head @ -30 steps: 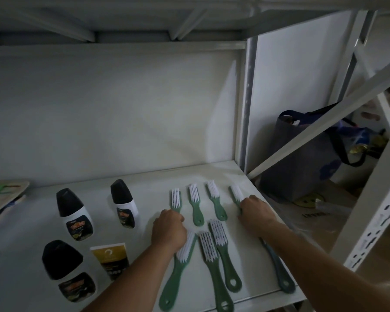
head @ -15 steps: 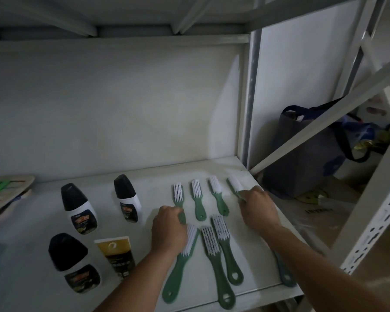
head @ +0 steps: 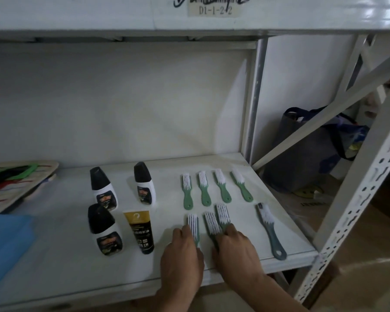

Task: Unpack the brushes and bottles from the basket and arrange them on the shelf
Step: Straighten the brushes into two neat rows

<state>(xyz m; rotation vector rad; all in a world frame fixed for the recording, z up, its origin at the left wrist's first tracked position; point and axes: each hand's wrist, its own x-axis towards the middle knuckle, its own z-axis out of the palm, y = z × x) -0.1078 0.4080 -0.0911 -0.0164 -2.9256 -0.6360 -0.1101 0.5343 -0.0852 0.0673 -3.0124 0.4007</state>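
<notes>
While a striped woven mat (head: 14,183) and a blue sheet (head: 5,244) sit at the far left, 3 black-capped bottles (head: 103,190) and a gold-and-black tube (head: 141,230) rest on the white shelf (head: 54,266). Right of them, 4 small green brushes (head: 204,190) lie in a back row. Nearer the front, the left hand (head: 182,251) lies palm-down over 1 green brush handle (head: 194,226), and the right hand (head: 236,251) covers the handles of 2 more (head: 221,218); whether either grips them I cannot tell. A grey-blue brush (head: 270,233) lies apart. Beyond the white upright (head: 254,104), a dark bag (head: 306,154) stands behind a diagonal brace (head: 338,106).
</notes>
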